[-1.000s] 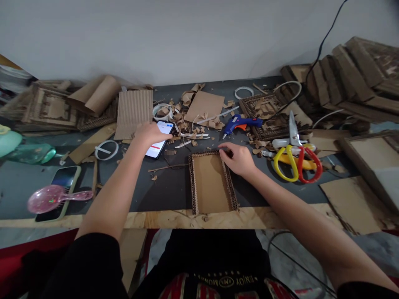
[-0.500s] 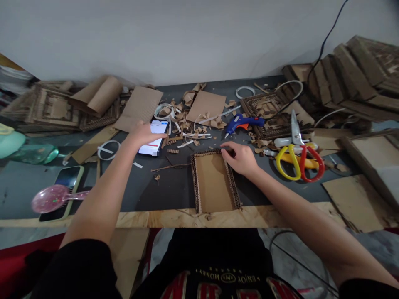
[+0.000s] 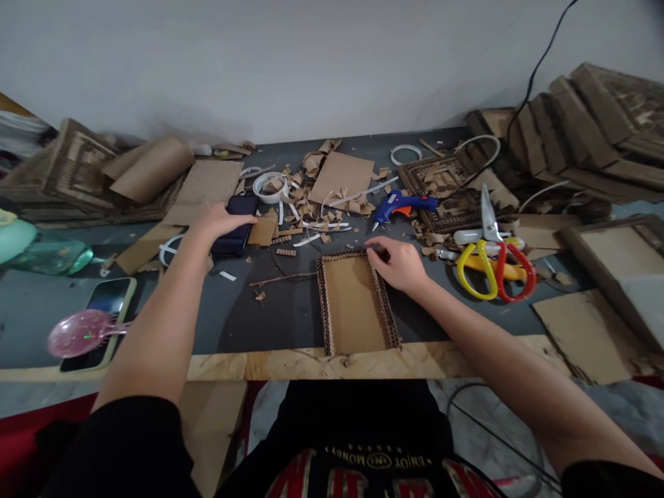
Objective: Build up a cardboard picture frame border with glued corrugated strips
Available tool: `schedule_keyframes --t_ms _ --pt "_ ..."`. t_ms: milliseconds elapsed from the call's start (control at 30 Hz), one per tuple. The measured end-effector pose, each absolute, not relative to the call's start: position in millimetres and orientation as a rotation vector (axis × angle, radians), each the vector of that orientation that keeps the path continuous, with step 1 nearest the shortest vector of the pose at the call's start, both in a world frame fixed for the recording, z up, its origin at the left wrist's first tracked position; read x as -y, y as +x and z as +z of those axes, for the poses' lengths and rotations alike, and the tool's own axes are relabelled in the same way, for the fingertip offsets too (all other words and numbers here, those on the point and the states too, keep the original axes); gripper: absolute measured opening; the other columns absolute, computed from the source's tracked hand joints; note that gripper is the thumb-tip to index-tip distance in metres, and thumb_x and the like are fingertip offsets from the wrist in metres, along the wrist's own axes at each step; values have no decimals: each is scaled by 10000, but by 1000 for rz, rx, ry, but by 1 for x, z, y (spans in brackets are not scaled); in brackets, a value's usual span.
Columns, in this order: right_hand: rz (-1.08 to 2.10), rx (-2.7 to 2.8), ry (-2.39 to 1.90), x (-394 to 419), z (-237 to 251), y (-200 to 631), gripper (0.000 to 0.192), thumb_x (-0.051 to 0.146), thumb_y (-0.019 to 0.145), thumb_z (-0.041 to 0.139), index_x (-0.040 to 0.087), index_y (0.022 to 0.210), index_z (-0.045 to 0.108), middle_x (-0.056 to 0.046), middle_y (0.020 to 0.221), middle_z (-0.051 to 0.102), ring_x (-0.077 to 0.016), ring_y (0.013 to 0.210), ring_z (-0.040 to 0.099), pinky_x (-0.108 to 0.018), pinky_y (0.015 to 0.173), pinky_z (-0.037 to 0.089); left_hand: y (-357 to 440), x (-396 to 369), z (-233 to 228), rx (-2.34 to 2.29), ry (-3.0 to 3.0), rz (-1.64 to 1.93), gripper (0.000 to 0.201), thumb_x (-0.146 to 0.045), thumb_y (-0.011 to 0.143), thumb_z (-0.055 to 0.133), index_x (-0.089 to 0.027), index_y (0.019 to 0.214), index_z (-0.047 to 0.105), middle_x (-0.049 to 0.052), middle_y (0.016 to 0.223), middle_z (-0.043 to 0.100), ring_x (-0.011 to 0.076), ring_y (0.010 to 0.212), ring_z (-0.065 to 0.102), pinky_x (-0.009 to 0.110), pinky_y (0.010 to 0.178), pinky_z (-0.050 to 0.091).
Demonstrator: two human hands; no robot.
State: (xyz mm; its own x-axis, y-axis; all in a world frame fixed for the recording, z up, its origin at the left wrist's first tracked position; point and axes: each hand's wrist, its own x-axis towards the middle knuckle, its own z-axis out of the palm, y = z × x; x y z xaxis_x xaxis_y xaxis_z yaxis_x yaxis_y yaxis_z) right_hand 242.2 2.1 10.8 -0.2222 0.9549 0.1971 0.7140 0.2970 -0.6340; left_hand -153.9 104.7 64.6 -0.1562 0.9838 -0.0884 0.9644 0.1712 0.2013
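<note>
My left hand (image 3: 211,227) is closed on a dark smartphone (image 3: 236,223), the thumb lying across it; no lit screen shows. Just right of the phone lies a small cardboard piece (image 3: 263,231). A shallow rectangular cardboard tray (image 3: 357,304), its walls made of corrugated strips, rests flat near the front edge of the table. At its far right corner, my right hand (image 3: 398,264) has thumb and forefinger curled round the rim. A blue hot glue gun (image 3: 402,206) lies beyond that hand.
Scissors with yellow and red handles (image 3: 495,266) lie to the right, before stacked cardboard pieces (image 3: 586,131). Cardboard scraps and a tape roll (image 3: 270,187) litter the middle. On the left are a pink hairbrush (image 3: 80,332), another phone (image 3: 111,297) and a green bottle (image 3: 52,256).
My left hand has moved left with the phone. Its bright screen no longer shows, and a small cardboard piece is uncovered beside it. My right hand and the tray are almost unmoved.
</note>
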Motion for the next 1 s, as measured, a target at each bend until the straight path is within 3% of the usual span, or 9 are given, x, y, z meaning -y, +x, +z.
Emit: schedule_keyframes --t_ms 133,300,467,633,833,1000 --pt "562 2001 -1471 -2 11 242 327 358 891 514 182 1050 739 -33 694 682 -160 606 595 -285 624 418 -152 -106 67 -2369 1697 17 695 -741 734 704 -97 991 661 160 1075 716 333 978 644 403 791 486" --pt "556 1949 -1454 -1 12 242 315 350 890 519 187 1060 728 -24 681 677 -156 584 585 -284 625 436 -145 -104 67 -2438 1796 130 746 -806 719 668 -123 1017 667 106 1042 721 287 1035 633 370 796 439" --pt "551 1904 -1408 1 13 244 314 372 877 534 192 1061 715 -15 687 682 -143 570 586 -276 618 452 -101 -64 70 -2456 2109 483 538 -609 918 523 -156 1177 653 177 1231 659 353 1159 604 431 880 475" --pt "612 1941 -1430 3 14 247 357 409 832 597 181 1080 716 -12 686 687 -135 561 591 -273 608 454 -38 12 53 -1894 2173 462 376 -498 939 550 -221 1177 638 33 776 720 219 679 669 331 612 490" --pt "511 1948 -1473 3 13 244 328 370 828 562 191 1039 740 -9 652 664 -144 562 581 -276 616 444 -4 19 25 -1687 2408 529 260 -332 903 637 -190 1120 657 59 861 691 236 818 677 331 667 524" --pt "485 1921 -1498 -1 12 245 313 341 830 562 181 1021 750 -15 648 661 -150 560 574 -276 616 449 2 -5 20 -1669 2442 629 200 -266 896 604 -204 1060 699 33 796 670 176 671 621 276 564 465"
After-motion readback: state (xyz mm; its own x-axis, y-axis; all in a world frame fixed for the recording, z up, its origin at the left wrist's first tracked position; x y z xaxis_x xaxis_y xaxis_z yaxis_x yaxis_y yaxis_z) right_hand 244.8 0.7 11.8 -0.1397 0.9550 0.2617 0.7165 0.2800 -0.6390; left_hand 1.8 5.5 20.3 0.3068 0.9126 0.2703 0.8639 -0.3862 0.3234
